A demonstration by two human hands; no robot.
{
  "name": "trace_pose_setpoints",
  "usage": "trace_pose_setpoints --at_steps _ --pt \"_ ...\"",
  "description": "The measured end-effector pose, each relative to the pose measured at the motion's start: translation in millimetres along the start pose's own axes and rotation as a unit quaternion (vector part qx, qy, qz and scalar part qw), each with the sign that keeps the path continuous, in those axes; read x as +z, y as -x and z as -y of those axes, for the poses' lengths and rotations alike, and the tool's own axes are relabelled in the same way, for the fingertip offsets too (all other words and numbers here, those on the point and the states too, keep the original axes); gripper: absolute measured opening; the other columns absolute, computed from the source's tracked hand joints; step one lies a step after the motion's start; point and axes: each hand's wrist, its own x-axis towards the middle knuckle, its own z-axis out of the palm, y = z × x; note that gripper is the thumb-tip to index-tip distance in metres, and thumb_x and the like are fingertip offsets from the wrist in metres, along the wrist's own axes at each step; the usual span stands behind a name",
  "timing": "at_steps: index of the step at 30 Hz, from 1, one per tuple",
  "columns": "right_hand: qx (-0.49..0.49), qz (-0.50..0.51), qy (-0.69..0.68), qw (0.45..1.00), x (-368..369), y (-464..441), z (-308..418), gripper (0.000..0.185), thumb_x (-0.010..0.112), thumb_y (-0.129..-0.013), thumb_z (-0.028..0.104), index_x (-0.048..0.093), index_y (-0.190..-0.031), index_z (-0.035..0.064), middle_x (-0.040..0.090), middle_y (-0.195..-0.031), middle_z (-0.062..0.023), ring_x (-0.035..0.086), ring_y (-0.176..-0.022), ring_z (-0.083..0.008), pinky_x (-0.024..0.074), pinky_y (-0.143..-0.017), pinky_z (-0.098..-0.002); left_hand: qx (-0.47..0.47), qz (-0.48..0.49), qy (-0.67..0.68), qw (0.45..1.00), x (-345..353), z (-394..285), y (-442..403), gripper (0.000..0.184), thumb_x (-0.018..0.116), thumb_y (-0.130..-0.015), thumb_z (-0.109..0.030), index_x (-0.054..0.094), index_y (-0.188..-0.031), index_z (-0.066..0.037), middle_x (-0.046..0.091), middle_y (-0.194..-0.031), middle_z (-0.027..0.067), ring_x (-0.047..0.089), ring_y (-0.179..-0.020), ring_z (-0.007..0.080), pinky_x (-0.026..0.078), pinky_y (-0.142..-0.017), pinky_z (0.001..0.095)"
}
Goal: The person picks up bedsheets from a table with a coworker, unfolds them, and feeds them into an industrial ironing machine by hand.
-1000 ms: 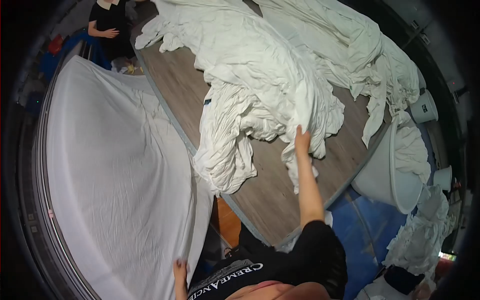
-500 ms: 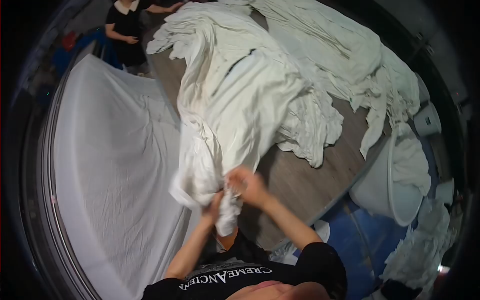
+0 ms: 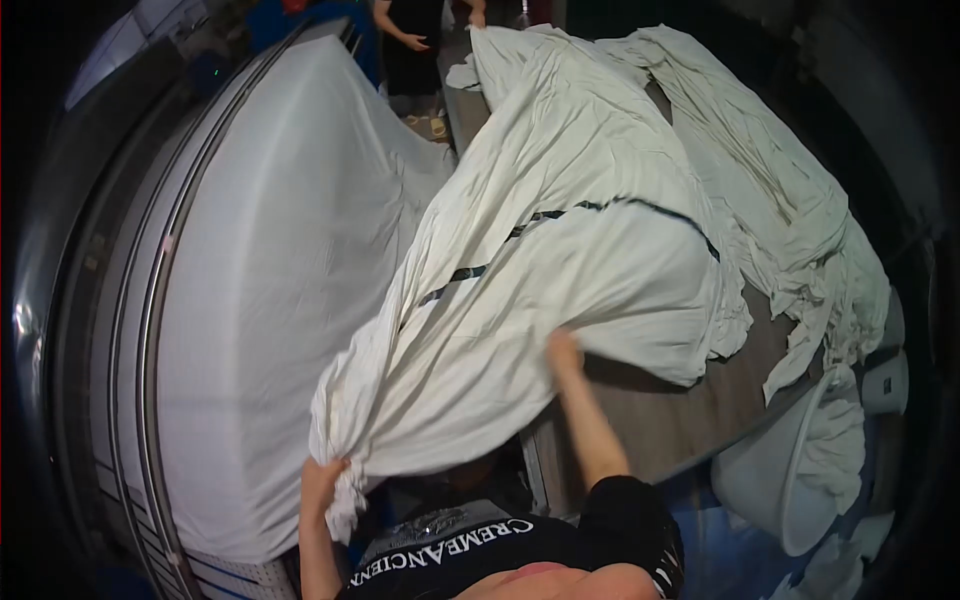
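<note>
A large white sheet (image 3: 520, 300) with a dark broken stripe across it spreads over the wood-look table and hangs over its near left side. My left hand (image 3: 325, 478) is closed around a bunched corner of this sheet, low at the left, with a loose tail hanging below the fist. Farther right, my right hand (image 3: 565, 350) grips the sheet's near edge and pulls folds toward itself; it is slightly blurred and its fingertips are hidden.
On the left stands a long machine bed draped with white cloth (image 3: 290, 280), bordered by metal rails (image 3: 150, 330). More crumpled white linen (image 3: 760, 180) lies at the table's (image 3: 690, 420) far right. A white tub (image 3: 760, 480) holds cloth. At the far end, another person's hand (image 3: 478, 18) touches the sheet's corner.
My hands have moved apart, left hand to the left and down, right hand to the right. The bunched sheet is now spread wider, showing more dark stripe. The whole view has shifted.
</note>
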Motion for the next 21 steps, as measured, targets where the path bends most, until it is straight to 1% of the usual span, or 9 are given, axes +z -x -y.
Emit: trace_pose_setpoints --at_steps 2,4,7,9,13,17,18,20,21 --pt "0.075 0.000 -0.212 0.974 65.0 67.1 95.9 0.020 0.045 -0.079 0.014 0.061 -0.079 0.0015 0.060 -0.080 -0.0169 0.058 -0.080 -0.0322 0.0465 -0.071 -0.0401 0.020 -0.013 0.036 0.999 -11.8 3.2 -0.8 0.033 0.060 -0.071 -0.018 0.061 -0.093 0.007 0.064 -0.083 0.0104 0.058 -0.074 0.0161 0.044 -0.069 0.0286" --pt "0.176 0.016 -0.390 0.904 -66.8 117.7 171.0 0.023 0.044 -0.079 0.016 0.059 -0.079 -0.0008 0.058 -0.070 -0.0180 0.057 -0.066 -0.0293 0.0445 -0.063 -0.0378 0.049 0.007 0.103 0.993 -19.5 41.9 -27.6 0.031 0.056 -0.076 -0.018 0.061 -0.091 0.008 0.063 -0.080 0.0112 0.057 -0.071 0.0157 0.044 -0.066 0.0293" --pt "0.109 0.052 -0.460 0.880 -127.8 162.0 217.9 0.023 0.044 -0.081 0.015 0.058 -0.086 -0.0024 0.053 -0.061 -0.0122 0.047 -0.057 -0.0154 0.0401 -0.056 -0.0298 0.046 -0.004 0.180 0.983 13.9 40.8 -43.7 0.031 0.054 -0.079 -0.021 0.059 -0.094 0.006 0.061 -0.080 0.0070 0.055 -0.069 0.0145 0.043 -0.064 0.0289" --pt "0.089 0.092 -0.506 0.853 -154.3 201.3 244.2 0.021 0.048 -0.081 0.017 0.058 -0.086 -0.0009 0.054 -0.064 -0.0191 0.053 -0.055 -0.0243 0.0419 -0.054 -0.0347 0.060 0.035 0.277 0.958 42.6 42.8 -57.1 0.029 0.053 -0.080 -0.021 0.056 -0.092 0.005 0.057 -0.077 0.0046 0.052 -0.066 0.0121 0.042 -0.061 0.0268" --pt "-0.001 0.242 -0.590 0.770 -159.7 268.3 319.9 0.024 0.046 -0.088 0.014 0.056 -0.104 -0.0008 0.055 -0.079 0.0034 0.046 -0.072 -0.0033 0.0388 -0.063 -0.0197 0.053 0.028 0.396 0.916 25.7 71.5 -64.2 0.027 0.053 -0.079 -0.022 0.054 -0.089 0.004 0.056 -0.076 0.0046 0.049 -0.063 0.0104 0.040 -0.056 0.0249" --pt "0.014 0.243 -0.422 0.873 -129.2 266.6 292.4 0.041 0.052 -0.088 0.030 0.048 -0.118 0.0021 0.061 -0.099 -0.0091 0.056 -0.088 -0.0179 0.0427 -0.078 -0.0283 0.052 -0.006 0.004 0.999 20.5 99.2 -23.4 0.044 0.057 -0.079 -0.037 0.054 -0.088 0.006 0.058 -0.080 0.0223 0.059 -0.068 0.0301 0.045 -0.063 0.0418" --pt "0.253 0.193 -0.602 0.732 -148.8 273.3 303.6 0.053 0.052 -0.087 0.034 0.037 -0.127 0.0017 0.056 -0.111 -0.0124 0.053 -0.099 -0.0212 0.0428 -0.082 -0.0318 0.141 -0.011 -0.064 0.988 33.3 97.6 4.9 0.044 0.059 -0.077 -0.037 0.055 -0.088 0.006 0.058 -0.083 0.0238 0.059 -0.072 0.0343 0.045 -0.066 0.0440" --pt "0.173 0.392 -0.830 0.357 -187.4 255.1 292.5 0.058 0.052 -0.088 0.037 0.033 -0.131 0.0039 0.053 -0.116 -0.0095 0.049 -0.105 -0.0168 0.0414 -0.084 -0.0309 0.207 0.065 -0.162 0.963 64.8 91.0 72.6 0.044 0.063 -0.072 -0.036 0.057 -0.088 0.005 0.059 -0.088 0.0245 0.057 -0.083 0.0395 0.046 -0.075 0.0455" --pt "0.167 0.390 -0.740 0.522 -181.0 252.1 296.1 0.055 0.053 -0.087 0.037 0.037 -0.128 0.0035 0.054 -0.112 -0.0080 0.050 -0.100 -0.0151 0.0417 -0.082 -0.0299 0.139 0.162 -0.171 0.962 83.7 95.9 89.4 0.050 0.064 -0.070 -0.036 0.054 -0.096 0.006 0.058 -0.090 0.0254 0.056 -0.090 0.0394 0.045 -0.079 0.0441"
